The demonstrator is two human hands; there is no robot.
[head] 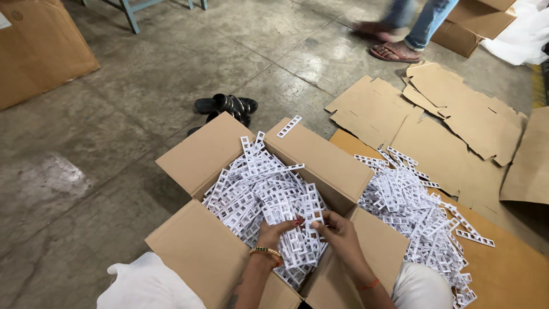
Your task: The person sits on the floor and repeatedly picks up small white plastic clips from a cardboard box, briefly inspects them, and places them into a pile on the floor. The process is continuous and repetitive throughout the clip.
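While we lean over the open cardboard box (206,154), both our hands meet above its near corner, forearms coming up from the bottom edge and angling inward. Our left hand (273,233), with a gold bangle at the wrist, curls its fingers (293,223) round a bunch of white plastic ladder strips (306,232); our right hand (337,229), an orange thread at the wrist, pinches the same bunch from the other side. So both sets of fingers are clenched on those strips, which stand roughly upright between the two hands and hang down below them into the box.

Beneath and beyond the held bunch, the box is heaped with more of the same white strips (257,189), and one single strip (289,126) lies on the far flap. To our right a second heap of strips (412,212) spreads over a flat cardboard sheet (509,269) on the floor. Further off lie flattened cardboard pieces (457,114), a pair of black sandals (226,107) on the concrete floor (114,143), and another person's sandalled feet (394,51).
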